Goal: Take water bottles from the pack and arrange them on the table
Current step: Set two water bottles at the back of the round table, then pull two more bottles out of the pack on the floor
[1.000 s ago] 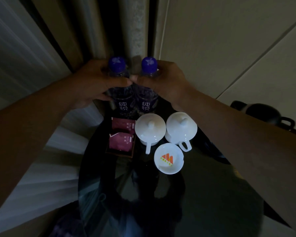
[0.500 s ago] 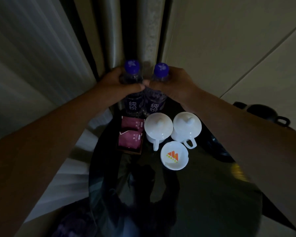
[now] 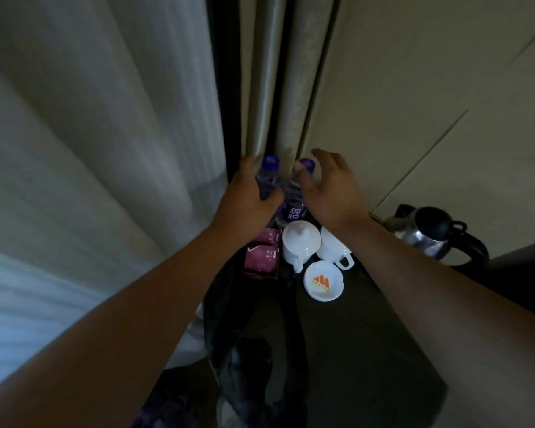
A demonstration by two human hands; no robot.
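Purple-capped clear plastic water bottles stand side by side at the far edge of the dark glossy round table (image 3: 368, 350), and both bare hands are at them. The left hand (image 3: 247, 199) is wrapped around the left water bottle (image 3: 269, 177), fingers closed on its body just below the cap. The right hand (image 3: 331, 189) is spread with its fingers apart, thumb near the cap of the right water bottle (image 3: 294, 199) and not gripping it; whether the palm touches the bottle cannot be told. The two bottles sit upright, touching or nearly so, with white lettering showing on the right one's purple label.

Just in front of the bottles sit two white lidded ceramic cups (image 3: 300, 242), handles turned toward the viewer, the right one partly hidden by the right wrist. Left of them lies a small tray of maroon tea sachets (image 3: 261, 256). A white round ashtray with an orange logo (image 3: 322, 281) sits nearest. A steel electric kettle with black handle (image 3: 439, 236) stands well to the right. Pale curtains (image 3: 105, 149) hang on the left, behind the table
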